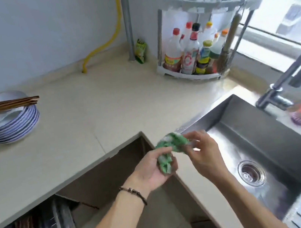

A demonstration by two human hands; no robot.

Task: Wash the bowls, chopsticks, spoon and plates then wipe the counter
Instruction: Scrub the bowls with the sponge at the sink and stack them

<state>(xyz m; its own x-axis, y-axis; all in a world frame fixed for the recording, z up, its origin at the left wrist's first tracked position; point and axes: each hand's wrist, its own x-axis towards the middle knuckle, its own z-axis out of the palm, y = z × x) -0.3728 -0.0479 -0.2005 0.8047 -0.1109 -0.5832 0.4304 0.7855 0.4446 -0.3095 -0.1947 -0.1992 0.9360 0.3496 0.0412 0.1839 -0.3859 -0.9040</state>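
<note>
Both hands bunch a green cloth at lower centre, over the counter edge by the sink.

Head view: left hand [152, 169] closed on the cloth [168, 153], right hand [203, 151] pinching its upper end. Cloth looks soft, limp, light, likely wet; best held bunched. Plates [10, 125] stacked at left of frame hold a spoon [0, 117] and chopsticks [4, 105]: fragile, probably slippery. Sink [251, 138] at right looks empty.

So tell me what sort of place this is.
Most likely a home kitchen: a steel sink with a faucet, stacked plates on the counter, and a corner rack of sauce bottles.
</note>
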